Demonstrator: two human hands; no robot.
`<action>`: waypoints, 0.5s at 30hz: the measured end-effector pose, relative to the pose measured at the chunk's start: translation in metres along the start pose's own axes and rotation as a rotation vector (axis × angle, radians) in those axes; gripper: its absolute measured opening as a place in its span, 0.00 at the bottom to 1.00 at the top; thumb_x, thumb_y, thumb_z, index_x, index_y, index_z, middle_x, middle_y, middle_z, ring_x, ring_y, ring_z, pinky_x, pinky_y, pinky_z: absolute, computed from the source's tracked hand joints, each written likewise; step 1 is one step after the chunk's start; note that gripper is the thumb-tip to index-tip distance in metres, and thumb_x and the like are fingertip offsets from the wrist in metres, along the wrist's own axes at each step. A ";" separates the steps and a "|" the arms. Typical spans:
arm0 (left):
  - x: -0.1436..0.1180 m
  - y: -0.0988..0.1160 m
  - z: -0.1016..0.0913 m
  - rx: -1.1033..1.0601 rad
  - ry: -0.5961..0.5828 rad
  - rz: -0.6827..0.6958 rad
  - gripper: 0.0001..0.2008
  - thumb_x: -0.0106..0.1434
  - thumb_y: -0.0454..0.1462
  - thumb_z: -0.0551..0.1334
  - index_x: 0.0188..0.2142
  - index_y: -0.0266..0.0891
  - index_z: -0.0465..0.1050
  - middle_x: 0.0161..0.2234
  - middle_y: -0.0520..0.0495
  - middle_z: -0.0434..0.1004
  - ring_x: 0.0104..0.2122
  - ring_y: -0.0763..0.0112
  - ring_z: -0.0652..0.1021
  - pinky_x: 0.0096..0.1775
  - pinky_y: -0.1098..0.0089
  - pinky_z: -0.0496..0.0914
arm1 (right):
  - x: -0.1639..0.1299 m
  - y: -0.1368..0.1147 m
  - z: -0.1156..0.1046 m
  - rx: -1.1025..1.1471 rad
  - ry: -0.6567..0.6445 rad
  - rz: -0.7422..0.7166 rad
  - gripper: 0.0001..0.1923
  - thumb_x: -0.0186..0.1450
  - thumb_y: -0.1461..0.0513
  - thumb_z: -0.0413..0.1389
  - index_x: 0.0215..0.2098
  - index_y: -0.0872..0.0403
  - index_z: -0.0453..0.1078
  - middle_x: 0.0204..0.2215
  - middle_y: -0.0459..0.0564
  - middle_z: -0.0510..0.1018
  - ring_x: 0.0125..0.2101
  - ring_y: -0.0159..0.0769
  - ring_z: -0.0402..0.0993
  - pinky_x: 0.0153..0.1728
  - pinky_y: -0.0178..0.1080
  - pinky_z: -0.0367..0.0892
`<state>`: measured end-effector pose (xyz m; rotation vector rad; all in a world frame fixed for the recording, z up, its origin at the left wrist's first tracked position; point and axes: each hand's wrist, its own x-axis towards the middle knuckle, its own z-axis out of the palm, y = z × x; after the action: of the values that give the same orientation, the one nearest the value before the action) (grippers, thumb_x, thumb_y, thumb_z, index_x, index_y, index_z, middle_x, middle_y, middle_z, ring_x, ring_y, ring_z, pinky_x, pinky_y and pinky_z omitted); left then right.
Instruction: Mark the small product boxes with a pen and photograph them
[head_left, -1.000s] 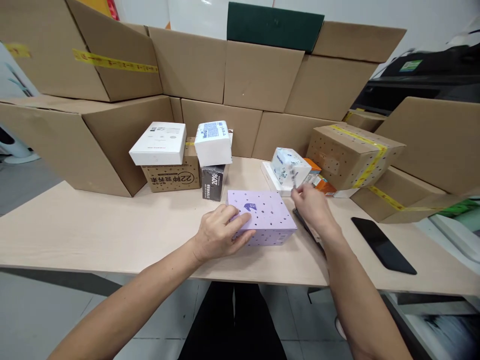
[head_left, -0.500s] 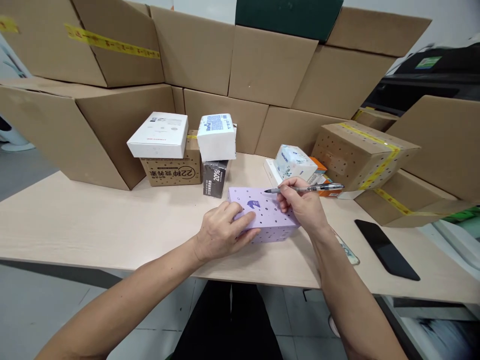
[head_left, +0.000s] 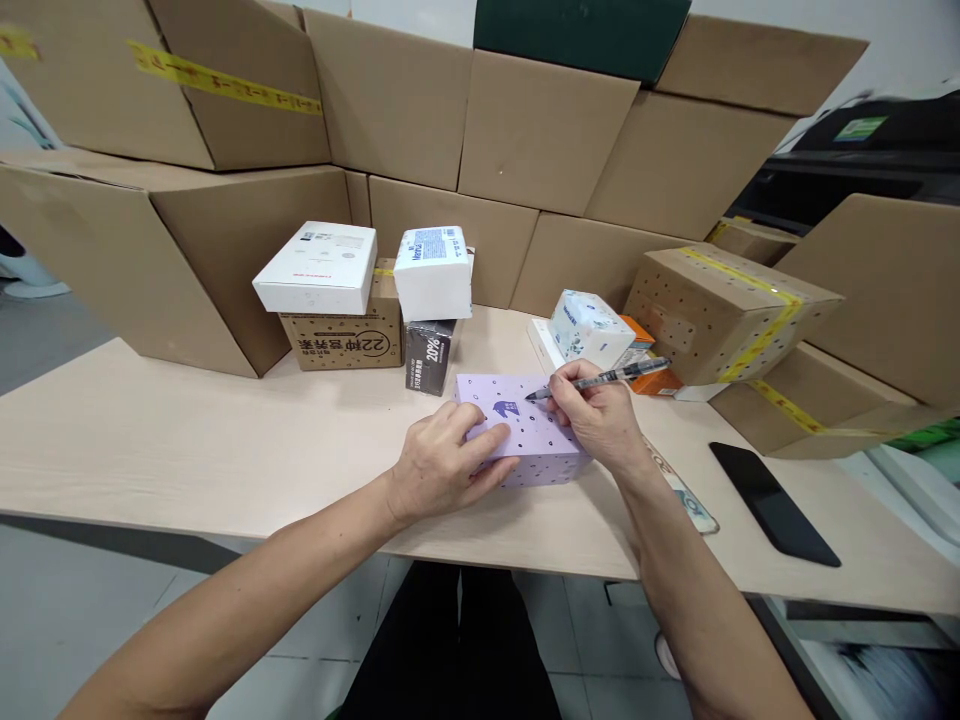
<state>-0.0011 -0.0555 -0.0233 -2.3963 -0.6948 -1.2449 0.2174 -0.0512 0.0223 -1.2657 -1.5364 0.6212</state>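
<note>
Our right grip (head_left: pixel 596 415) pinches a slim grey-and-clear pen (head_left: pixel 630 371); our left grip (head_left: pixel 442 460), half-curled, clasps a dotted lilac cardboard box (head_left: pixel 536 428).

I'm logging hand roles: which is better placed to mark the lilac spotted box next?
Probably the right hand: it holds a slim grey pen, tip over the box the left hand rests on.

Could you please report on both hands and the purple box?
Left hand on purple box, covering part. Right hand holding pen, tip at box top. Black slab apart, to right.
</note>
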 end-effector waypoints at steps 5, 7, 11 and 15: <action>0.001 0.000 -0.001 0.000 -0.001 0.003 0.13 0.65 0.45 0.62 0.44 0.40 0.73 0.33 0.46 0.70 0.32 0.67 0.72 0.30 0.69 0.68 | 0.000 -0.003 0.000 -0.024 -0.013 -0.003 0.11 0.66 0.56 0.55 0.28 0.52 0.66 0.16 0.40 0.71 0.16 0.26 0.63 0.18 0.30 0.56; 0.001 0.001 -0.002 0.002 -0.005 0.001 0.13 0.66 0.45 0.61 0.44 0.40 0.73 0.33 0.46 0.70 0.32 0.67 0.72 0.29 0.69 0.68 | 0.000 -0.002 -0.001 -0.017 -0.013 -0.007 0.11 0.66 0.56 0.55 0.28 0.52 0.66 0.16 0.40 0.71 0.16 0.26 0.63 0.18 0.30 0.57; 0.002 0.001 -0.002 0.006 -0.005 0.000 0.13 0.65 0.45 0.62 0.43 0.40 0.73 0.33 0.46 0.70 0.32 0.67 0.72 0.30 0.69 0.68 | 0.000 0.001 0.000 0.005 -0.027 -0.001 0.11 0.65 0.55 0.55 0.28 0.52 0.66 0.17 0.40 0.71 0.16 0.26 0.62 0.17 0.30 0.56; 0.001 -0.001 -0.001 0.006 -0.008 0.000 0.13 0.65 0.45 0.61 0.44 0.40 0.73 0.33 0.46 0.71 0.32 0.68 0.72 0.30 0.69 0.68 | 0.001 0.005 0.000 0.148 0.090 0.034 0.14 0.65 0.52 0.56 0.29 0.51 0.64 0.18 0.40 0.71 0.15 0.25 0.61 0.16 0.29 0.55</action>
<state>-0.0018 -0.0554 -0.0217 -2.3976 -0.6997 -1.2326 0.2193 -0.0484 0.0190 -1.1938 -1.3720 0.6777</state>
